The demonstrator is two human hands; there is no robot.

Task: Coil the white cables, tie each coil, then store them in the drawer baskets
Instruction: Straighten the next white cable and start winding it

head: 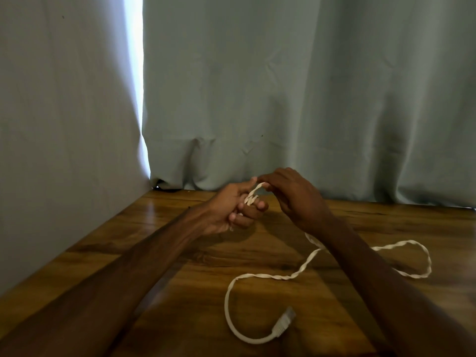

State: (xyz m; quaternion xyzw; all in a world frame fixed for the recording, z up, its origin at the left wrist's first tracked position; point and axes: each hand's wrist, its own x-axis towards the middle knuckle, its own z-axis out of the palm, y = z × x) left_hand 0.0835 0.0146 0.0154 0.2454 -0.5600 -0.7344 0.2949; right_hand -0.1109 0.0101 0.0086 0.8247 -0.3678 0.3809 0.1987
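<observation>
The white cable (304, 273) is held at its far end above the bench (180, 292): the left hand (229, 210) is curled closed around the first turns, apparently as a former, while the right hand (296, 199) pinches the strand to feed it. The slack, ending in a connector (283, 322), is trailed across the near right, where open room remains. A curtain (283, 99) bounds the far edge.
</observation>
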